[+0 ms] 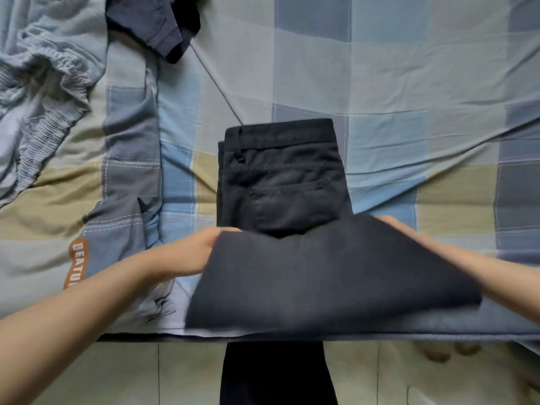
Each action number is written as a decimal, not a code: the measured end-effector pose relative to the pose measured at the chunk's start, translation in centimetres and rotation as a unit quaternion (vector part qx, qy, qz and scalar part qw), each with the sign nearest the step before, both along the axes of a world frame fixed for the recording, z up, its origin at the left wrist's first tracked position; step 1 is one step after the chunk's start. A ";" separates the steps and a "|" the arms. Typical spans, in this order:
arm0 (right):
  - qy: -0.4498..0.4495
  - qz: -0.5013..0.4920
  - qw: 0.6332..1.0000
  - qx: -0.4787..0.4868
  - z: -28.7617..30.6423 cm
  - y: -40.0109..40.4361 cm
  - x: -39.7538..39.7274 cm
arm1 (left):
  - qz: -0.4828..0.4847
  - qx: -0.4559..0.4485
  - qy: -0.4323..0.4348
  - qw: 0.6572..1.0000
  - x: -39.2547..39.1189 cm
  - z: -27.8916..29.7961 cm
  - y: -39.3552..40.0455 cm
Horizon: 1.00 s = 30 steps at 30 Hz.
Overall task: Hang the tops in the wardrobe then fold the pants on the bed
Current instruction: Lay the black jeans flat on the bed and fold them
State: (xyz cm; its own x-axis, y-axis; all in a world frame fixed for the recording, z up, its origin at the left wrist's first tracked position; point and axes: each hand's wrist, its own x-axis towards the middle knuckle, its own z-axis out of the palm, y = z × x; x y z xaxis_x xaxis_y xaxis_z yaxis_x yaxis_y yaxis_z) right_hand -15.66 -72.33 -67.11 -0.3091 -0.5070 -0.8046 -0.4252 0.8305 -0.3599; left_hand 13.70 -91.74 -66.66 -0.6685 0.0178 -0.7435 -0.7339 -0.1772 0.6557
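Across the checked blue, grey and tan bedsheet [409, 83] a pair of black cotton pants [280, 182] is lying near the front edge, waistband and back pocket facing up, while its lower folded part is being lifted above the bed edge. At the far left a crumpled pale blue-grey garment with gathered elastic [38, 92] is lying, and a dark navy garment [157, 21] is resting at the top. Gripping the fold's left edge is the left hand [190, 252], and the right hand [394, 226] is holding the right edge, its fingers mostly hidden under cloth.
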 end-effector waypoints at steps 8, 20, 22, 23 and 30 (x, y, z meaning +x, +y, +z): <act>-0.040 -0.208 0.971 -0.107 -0.4 -1.2 2.0 | 0.302 -0.221 -0.045 0.926 -2.0 -1.7 3.2; 0.091 -0.210 0.965 -0.126 -2.6 0.8 4.8 | 0.384 -0.248 -0.157 0.876 -0.7 -2.7 8.5; 0.094 -0.237 0.965 -0.059 -2.5 -0.2 5.0 | 0.322 -0.360 -0.167 0.860 -1.5 -2.5 8.5; 0.125 -0.226 0.966 -0.024 -2.2 -0.7 5.1 | 0.280 -0.423 -0.154 0.848 -2.0 -2.2 8.7; 0.274 0.035 0.948 -0.159 -1.6 -2.6 6.3 | 0.033 -0.600 -0.051 0.798 -6.4 -2.5 7.2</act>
State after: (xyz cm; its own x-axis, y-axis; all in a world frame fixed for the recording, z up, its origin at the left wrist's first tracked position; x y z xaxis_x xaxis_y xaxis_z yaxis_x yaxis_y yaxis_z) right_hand -9.36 -74.94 -68.73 -0.5933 -0.7320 -0.3350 -0.6709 0.6796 -0.2969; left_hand 7.27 -84.52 -69.17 -0.5733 -0.7802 -0.2504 -0.8096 0.4924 0.3194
